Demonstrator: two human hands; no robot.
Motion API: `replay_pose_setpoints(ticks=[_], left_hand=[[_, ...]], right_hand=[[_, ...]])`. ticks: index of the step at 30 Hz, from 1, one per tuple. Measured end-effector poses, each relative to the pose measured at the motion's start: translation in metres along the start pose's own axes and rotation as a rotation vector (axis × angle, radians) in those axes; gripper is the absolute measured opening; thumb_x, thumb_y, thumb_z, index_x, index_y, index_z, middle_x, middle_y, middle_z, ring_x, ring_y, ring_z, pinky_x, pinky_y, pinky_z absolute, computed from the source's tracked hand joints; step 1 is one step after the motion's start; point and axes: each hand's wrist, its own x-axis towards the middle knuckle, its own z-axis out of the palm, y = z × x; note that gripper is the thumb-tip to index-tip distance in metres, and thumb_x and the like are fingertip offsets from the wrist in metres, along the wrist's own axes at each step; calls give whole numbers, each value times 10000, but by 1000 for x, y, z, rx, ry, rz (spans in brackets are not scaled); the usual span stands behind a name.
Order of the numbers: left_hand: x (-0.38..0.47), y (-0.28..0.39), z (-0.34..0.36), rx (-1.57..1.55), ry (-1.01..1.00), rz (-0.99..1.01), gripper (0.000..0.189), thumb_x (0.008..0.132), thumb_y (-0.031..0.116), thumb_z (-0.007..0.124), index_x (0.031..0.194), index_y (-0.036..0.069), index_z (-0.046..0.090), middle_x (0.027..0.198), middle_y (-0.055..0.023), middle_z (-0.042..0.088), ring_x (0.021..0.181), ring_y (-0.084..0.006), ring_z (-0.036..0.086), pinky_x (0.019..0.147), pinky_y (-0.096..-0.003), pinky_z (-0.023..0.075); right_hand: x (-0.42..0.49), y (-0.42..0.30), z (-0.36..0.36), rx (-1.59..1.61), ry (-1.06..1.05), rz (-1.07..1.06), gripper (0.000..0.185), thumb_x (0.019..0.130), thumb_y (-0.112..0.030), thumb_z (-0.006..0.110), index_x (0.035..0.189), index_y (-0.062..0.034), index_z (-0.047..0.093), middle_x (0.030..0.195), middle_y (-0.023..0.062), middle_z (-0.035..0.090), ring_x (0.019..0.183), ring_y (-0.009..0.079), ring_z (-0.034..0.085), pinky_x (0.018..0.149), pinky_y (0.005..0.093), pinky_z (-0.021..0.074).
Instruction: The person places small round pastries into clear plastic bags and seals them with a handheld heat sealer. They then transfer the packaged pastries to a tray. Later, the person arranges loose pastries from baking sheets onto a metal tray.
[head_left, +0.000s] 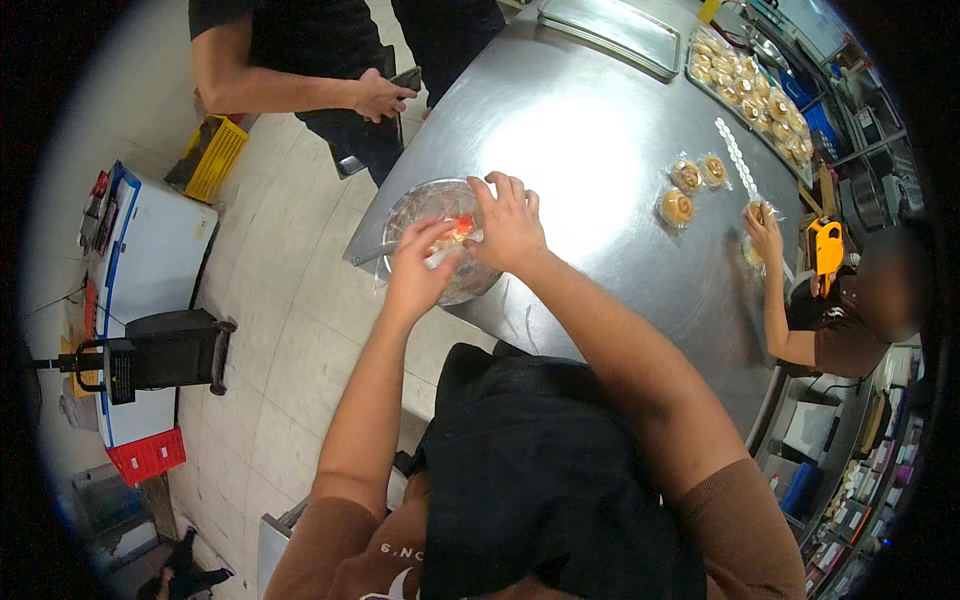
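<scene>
A round bowl (480, 289), with crinkled clear plastic in it, stands at the near left corner of a steel table (600, 300). Inside lies something red and whitish (463, 225), partly hidden by my fingers. My left hand (421, 264) reaches over the bowl's near left side, its fingertips blurred by the red part. From the right, my right hand (514, 225) comes in with fingers spread over the rim and its thumb pointing inward. Whether either hand pinches the plastic or the contents cannot be made out.
Several wrapped rolls (677, 207) lie on the table beside a strip of white labels (736, 157). A co-worker's hand (765, 234) touches another roll; a yellow label gun (826, 247) is nearby. Behind are stacked trays (611, 34) and a full tray of wrapped rolls (739, 82). Another person (300, 94) stands left.
</scene>
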Motion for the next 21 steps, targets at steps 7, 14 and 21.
replay_pose_setpoints(ticks=[7,14,21], left_hand=[[21,-22,12,176,-311,-95,88,875,93,796,942,36,796,959,-139,770,811,-317,750,795,-393,598],[25,-27,-26,468,-598,130,320,847,39,736,1164,73,752,1204,-172,734,1101,-342,706,986,-437,543],[27,-11,-62,892,-563,165,468,870,109,752,1326,201,702,1308,-86,658,1216,-321,633,1001,-472,499]], right_hand=[[-4,6,-2,-1,-60,105,787,752,-322,881,1438,-151,535,1395,123,512,1316,310,481,1069,511,390],[-62,60,-7,282,-135,108,484,853,-160,751,1323,-130,637,1297,132,592,1251,334,550,1036,492,475],[-148,92,37,-38,-376,-476,609,907,-112,698,1484,-255,566,1571,87,484,1467,338,429,1205,472,387]])
